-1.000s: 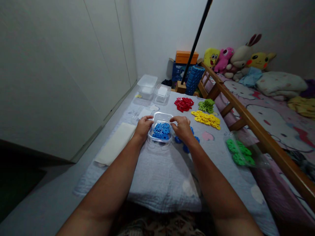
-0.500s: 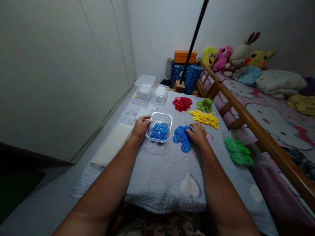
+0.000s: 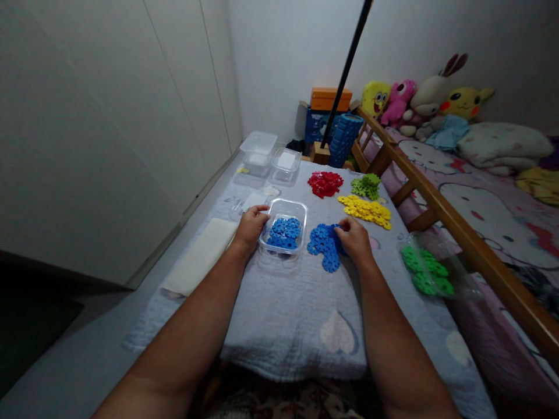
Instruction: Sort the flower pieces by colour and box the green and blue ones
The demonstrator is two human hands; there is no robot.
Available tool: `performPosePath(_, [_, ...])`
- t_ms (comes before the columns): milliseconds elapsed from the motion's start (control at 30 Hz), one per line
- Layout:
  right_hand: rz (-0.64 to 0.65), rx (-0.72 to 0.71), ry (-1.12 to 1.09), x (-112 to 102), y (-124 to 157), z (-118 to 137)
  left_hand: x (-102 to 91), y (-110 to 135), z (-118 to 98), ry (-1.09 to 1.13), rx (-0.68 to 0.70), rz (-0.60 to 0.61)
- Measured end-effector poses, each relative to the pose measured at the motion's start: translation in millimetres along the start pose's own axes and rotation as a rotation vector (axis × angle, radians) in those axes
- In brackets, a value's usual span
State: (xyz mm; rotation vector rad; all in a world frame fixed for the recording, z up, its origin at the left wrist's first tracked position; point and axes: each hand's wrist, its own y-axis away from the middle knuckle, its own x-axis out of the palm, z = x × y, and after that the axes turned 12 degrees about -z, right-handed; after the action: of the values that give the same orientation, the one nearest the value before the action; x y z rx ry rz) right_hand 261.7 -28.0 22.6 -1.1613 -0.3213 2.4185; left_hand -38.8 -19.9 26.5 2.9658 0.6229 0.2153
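Note:
My left hand [image 3: 253, 226] grips the left rim of a clear plastic container [image 3: 304, 216], thumb and fingers closed on the wall. Several blue snowflake discs [image 3: 283, 231] lie inside it. To the right of the container, a loose pile of blue snowflake discs [image 3: 324, 241] rests on the cloth. At the pile's right edge my right hand [image 3: 354, 235] is closed in a pinch on a blue disc [image 3: 337, 229], partly hidden by the fingers.
Piles of red [image 3: 325, 184], yellow [image 3: 365, 211] and light green discs [image 3: 367, 186] lie farther back. A clear container with green discs [image 3: 428, 270] stands at right, by the wooden bed rail [image 3: 471, 215]. Clear containers [image 3: 258, 148] stand at back left; a folded cream cloth [image 3: 201, 256] lies at left.
My right hand's fingers have drawn together at the pile's right edge and hold a blue disc, which is tilted up a little. My left hand stays on the container.

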Motion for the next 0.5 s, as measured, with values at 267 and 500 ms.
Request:
performPosePath(267, [-0.071,0.092,-0.394,-6,4,34,-0.2,0,-1,-0.005,0.004,-0.013])
performPosePath(500, [0.107,-0.1,-0.409,9,13,88,0.3,0,0,0.011,-0.007,-0.009])
